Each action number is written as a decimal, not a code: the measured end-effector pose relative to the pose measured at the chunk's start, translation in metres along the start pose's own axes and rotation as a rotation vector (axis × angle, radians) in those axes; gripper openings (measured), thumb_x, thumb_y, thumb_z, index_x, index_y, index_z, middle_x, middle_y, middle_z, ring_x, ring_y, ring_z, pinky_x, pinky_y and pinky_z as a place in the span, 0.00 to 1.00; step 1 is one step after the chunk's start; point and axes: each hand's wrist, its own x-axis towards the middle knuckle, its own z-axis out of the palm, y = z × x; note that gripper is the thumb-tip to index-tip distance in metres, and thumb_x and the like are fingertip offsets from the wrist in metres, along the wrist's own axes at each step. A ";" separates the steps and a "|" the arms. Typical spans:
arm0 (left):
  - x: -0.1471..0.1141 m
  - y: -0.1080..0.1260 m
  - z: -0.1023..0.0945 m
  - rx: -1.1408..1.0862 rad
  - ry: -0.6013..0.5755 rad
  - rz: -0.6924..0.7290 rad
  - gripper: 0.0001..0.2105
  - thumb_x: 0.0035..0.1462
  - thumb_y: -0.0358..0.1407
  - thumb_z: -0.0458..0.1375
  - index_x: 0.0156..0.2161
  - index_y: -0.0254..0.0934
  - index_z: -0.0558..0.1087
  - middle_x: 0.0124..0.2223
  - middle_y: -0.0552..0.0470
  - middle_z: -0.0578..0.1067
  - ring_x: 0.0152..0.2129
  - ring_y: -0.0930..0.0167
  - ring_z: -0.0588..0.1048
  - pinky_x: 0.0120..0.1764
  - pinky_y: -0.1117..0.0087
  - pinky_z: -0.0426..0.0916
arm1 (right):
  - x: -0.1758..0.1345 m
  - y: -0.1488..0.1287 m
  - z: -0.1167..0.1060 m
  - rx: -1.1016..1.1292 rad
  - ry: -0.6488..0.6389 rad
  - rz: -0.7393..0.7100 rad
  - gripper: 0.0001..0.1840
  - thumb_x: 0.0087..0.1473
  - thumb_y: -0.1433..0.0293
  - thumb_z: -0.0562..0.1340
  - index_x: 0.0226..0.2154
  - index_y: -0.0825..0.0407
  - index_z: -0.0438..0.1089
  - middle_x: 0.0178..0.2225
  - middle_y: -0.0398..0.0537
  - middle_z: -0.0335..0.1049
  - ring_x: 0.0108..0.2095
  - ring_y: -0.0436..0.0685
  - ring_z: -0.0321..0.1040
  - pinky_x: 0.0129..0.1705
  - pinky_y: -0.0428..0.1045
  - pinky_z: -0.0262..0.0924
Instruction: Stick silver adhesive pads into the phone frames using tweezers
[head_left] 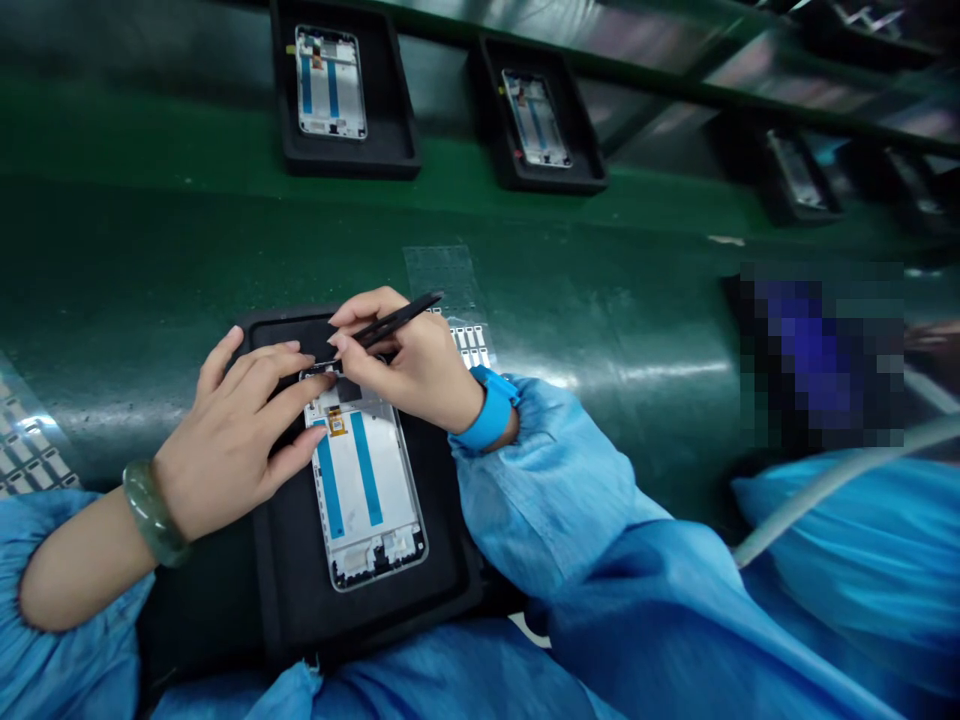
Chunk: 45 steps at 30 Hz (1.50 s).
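Note:
A phone frame (390, 465) with two blue adhesive strips and a small orange flex cable (337, 421) lies in a black foam tray (450, 560). My right hand (416, 355) grips black tweezers (394, 320), their tips down near the frame's top edge. My left hand (240, 420) rests with fingers spread, fingertips touching the frame's upper left corner and side. What lies right under the fingertips and tweezer tips is partly hidden. A clear sheet of small white-outlined labels (469, 340) sits behind my right wrist.
Across the green bench (187, 240), black trays (352, 165) (555, 180) holding similar phone frames stand in a row at the back. Another label sheet (34, 440) lies at far left. On the right are a co-worker's blue sleeve (862, 540) and a grey cable (847, 470).

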 end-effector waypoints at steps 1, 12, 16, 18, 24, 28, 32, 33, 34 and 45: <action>0.000 0.000 0.000 -0.001 0.000 0.000 0.18 0.59 0.39 0.50 0.52 0.35 0.65 0.51 0.42 0.68 0.53 0.58 0.63 0.59 0.46 0.45 | 0.000 0.000 0.000 0.001 0.001 -0.009 0.06 0.53 0.70 0.57 0.36 0.53 0.64 0.36 0.44 0.70 0.35 0.49 0.69 0.37 0.43 0.66; 0.001 -0.001 0.001 0.009 0.007 -0.007 0.17 0.59 0.39 0.49 0.52 0.36 0.65 0.51 0.42 0.68 0.53 0.59 0.64 0.59 0.46 0.46 | -0.001 -0.002 -0.001 -0.143 -0.011 -0.128 0.05 0.53 0.72 0.56 0.35 0.53 0.64 0.36 0.45 0.70 0.35 0.49 0.69 0.38 0.45 0.64; 0.001 0.000 0.001 -0.013 0.003 -0.016 0.17 0.59 0.39 0.50 0.51 0.36 0.66 0.50 0.42 0.68 0.53 0.58 0.64 0.59 0.46 0.45 | -0.002 -0.001 0.000 -0.116 0.016 -0.134 0.04 0.54 0.72 0.56 0.35 0.52 0.64 0.35 0.44 0.70 0.34 0.48 0.69 0.36 0.43 0.64; 0.002 0.001 0.000 -0.022 -0.001 -0.023 0.17 0.59 0.38 0.50 0.51 0.36 0.66 0.51 0.42 0.68 0.53 0.58 0.64 0.59 0.45 0.45 | -0.003 0.001 0.000 -0.085 0.036 -0.132 0.04 0.54 0.72 0.57 0.36 0.52 0.64 0.34 0.43 0.70 0.33 0.48 0.70 0.34 0.43 0.64; 0.002 0.001 0.000 -0.035 0.001 -0.028 0.17 0.59 0.38 0.50 0.51 0.35 0.67 0.51 0.42 0.68 0.53 0.58 0.64 0.59 0.45 0.45 | -0.002 0.003 0.001 -0.052 0.063 -0.182 0.03 0.53 0.72 0.59 0.34 0.54 0.65 0.33 0.43 0.69 0.32 0.47 0.69 0.33 0.42 0.63; 0.002 0.001 0.000 -0.040 0.010 -0.024 0.17 0.58 0.38 0.51 0.51 0.35 0.67 0.50 0.41 0.69 0.53 0.57 0.64 0.60 0.45 0.45 | -0.002 0.003 0.001 -0.051 0.060 -0.174 0.03 0.53 0.73 0.59 0.34 0.54 0.65 0.33 0.42 0.69 0.31 0.46 0.68 0.31 0.41 0.63; 0.002 0.001 0.000 -0.034 0.005 -0.028 0.17 0.58 0.38 0.51 0.51 0.35 0.67 0.50 0.41 0.69 0.53 0.58 0.64 0.59 0.45 0.45 | -0.002 0.003 0.001 -0.048 0.061 -0.157 0.03 0.53 0.72 0.59 0.34 0.54 0.66 0.33 0.42 0.69 0.29 0.45 0.67 0.30 0.41 0.63; 0.002 0.001 0.000 -0.032 0.002 -0.028 0.17 0.59 0.38 0.51 0.51 0.35 0.67 0.50 0.42 0.69 0.53 0.58 0.64 0.59 0.45 0.45 | -0.002 0.003 0.001 -0.043 0.060 -0.151 0.03 0.53 0.72 0.60 0.34 0.54 0.66 0.33 0.42 0.69 0.29 0.45 0.67 0.29 0.41 0.63; 0.002 0.001 0.000 -0.031 0.001 -0.027 0.17 0.59 0.38 0.50 0.51 0.35 0.67 0.51 0.42 0.68 0.53 0.58 0.64 0.59 0.45 0.45 | -0.002 0.003 0.001 -0.039 0.062 -0.147 0.03 0.53 0.72 0.60 0.33 0.54 0.66 0.33 0.42 0.69 0.29 0.45 0.67 0.29 0.41 0.63; 0.001 0.001 0.000 -0.031 0.006 -0.025 0.17 0.58 0.38 0.51 0.52 0.35 0.67 0.50 0.42 0.68 0.53 0.58 0.64 0.60 0.45 0.45 | -0.002 0.004 0.002 -0.044 0.069 -0.172 0.02 0.53 0.73 0.61 0.32 0.56 0.67 0.31 0.42 0.69 0.29 0.45 0.67 0.31 0.40 0.63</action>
